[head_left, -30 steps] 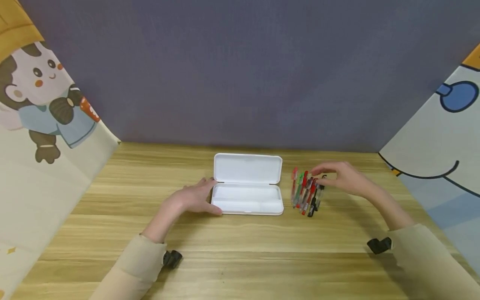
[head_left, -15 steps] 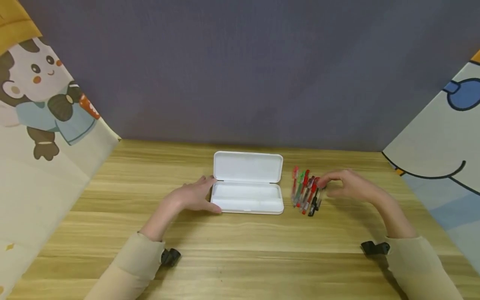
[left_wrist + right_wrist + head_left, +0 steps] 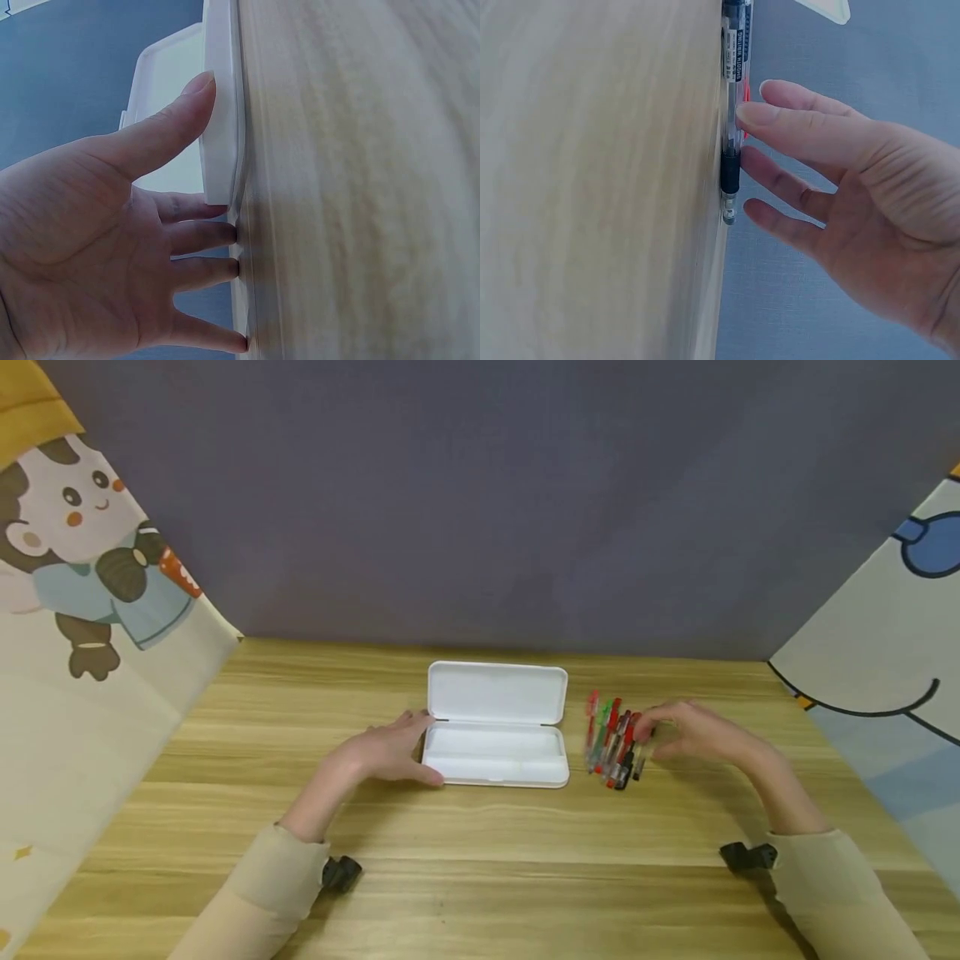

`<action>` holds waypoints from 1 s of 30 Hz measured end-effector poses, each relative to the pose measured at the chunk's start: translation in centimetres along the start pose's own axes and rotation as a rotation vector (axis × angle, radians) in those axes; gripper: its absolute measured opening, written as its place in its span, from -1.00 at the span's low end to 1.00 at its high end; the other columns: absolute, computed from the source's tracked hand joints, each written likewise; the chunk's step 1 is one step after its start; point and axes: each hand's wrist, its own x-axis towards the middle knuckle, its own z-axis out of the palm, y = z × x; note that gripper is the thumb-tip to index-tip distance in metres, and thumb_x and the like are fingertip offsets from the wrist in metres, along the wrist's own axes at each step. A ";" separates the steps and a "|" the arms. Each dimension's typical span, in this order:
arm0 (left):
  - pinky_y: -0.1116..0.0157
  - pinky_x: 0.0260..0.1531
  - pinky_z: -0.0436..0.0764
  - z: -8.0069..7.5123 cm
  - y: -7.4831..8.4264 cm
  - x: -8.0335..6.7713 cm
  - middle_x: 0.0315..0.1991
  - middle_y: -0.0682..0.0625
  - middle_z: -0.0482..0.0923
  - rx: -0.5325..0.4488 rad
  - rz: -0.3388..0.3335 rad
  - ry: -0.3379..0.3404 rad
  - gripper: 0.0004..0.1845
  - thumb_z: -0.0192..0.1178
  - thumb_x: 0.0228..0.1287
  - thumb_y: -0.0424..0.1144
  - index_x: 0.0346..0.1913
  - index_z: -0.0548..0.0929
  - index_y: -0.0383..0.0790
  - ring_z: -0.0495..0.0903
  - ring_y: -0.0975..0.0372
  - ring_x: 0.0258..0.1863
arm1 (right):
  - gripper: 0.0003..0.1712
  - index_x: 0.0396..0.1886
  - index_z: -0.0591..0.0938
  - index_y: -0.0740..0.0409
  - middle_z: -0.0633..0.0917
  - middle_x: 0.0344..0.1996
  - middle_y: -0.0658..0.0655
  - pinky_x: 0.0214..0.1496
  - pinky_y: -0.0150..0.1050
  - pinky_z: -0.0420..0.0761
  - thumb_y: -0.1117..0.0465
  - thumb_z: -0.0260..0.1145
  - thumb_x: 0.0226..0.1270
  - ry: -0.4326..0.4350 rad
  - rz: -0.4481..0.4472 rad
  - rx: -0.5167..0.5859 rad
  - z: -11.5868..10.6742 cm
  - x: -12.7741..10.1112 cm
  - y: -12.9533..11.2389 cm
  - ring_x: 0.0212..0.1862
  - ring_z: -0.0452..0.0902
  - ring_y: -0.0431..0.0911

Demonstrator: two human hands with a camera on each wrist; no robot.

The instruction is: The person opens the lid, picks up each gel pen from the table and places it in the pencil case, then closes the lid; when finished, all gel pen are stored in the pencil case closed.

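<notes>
A white pencil case [image 3: 495, 777] lies with its lid raised on the wooden table. My left hand [image 3: 393, 752] rests against its left end, thumb on the front side near the corner and fingers spread straight, as the left wrist view [image 3: 82, 247] shows. To the right of the case lies a row of several pens: red, green and black ones. My right hand [image 3: 693, 731] reaches over the right side of the row, fingers loosely bent. In the right wrist view its thumb [image 3: 761, 114] overlaps the outermost clear pen with a black grip [image 3: 730, 172]; the other fingers spread beside it.
The wooden table [image 3: 480, 860] stretches in front of both arms. A dark grey panel [image 3: 480, 510] stands along its back edge. Printed cartoon panels flank it on the left [image 3: 82, 552] and right [image 3: 885, 643].
My right hand has moved from above the pens to their right side and come down close to them. The outermost black pen now lies slightly apart from its neighbours. The left hand stays put.
</notes>
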 end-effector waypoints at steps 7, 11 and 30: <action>-0.43 0.53 -0.03 0.1 0.1 0.0 0.68 -0.28 -0.09 -0.004 0.000 0.008 0.16 0.41 0.22 0.21 0.65 0.00 -0.26 -0.10 -0.18 0.68 | -0.67 -0.11 0.73 -0.09 0.75 -0.16 -0.11 0.03 -0.08 0.72 0.29 0.57 0.14 -0.001 0.004 -0.015 0.2 0.0 0.1 0.03 0.67 0.01; -0.43 0.53 -0.02 0.0 0.1 0.0 0.68 -0.29 -0.09 0.002 -0.004 0.013 0.16 0.41 0.22 0.21 0.65 0.01 -0.26 -0.10 -0.18 0.68 | -0.67 -0.15 0.72 -0.10 0.73 -0.19 -0.11 0.00 -0.10 0.70 0.31 0.58 0.13 0.008 0.005 -0.012 0.1 0.1 0.0 0.00 0.65 -0.06; -0.45 0.52 -0.02 0.0 0.2 -0.1 0.68 -0.27 -0.11 0.017 -0.013 -0.001 0.15 0.40 0.23 0.22 0.66 -0.01 -0.22 -0.10 -0.16 0.68 | -0.73 -0.28 0.77 -0.15 0.75 -0.18 -0.10 -0.05 -0.18 0.71 0.31 0.59 0.11 -0.024 -0.063 -0.028 0.0 0.8 0.6 -0.04 0.65 -0.10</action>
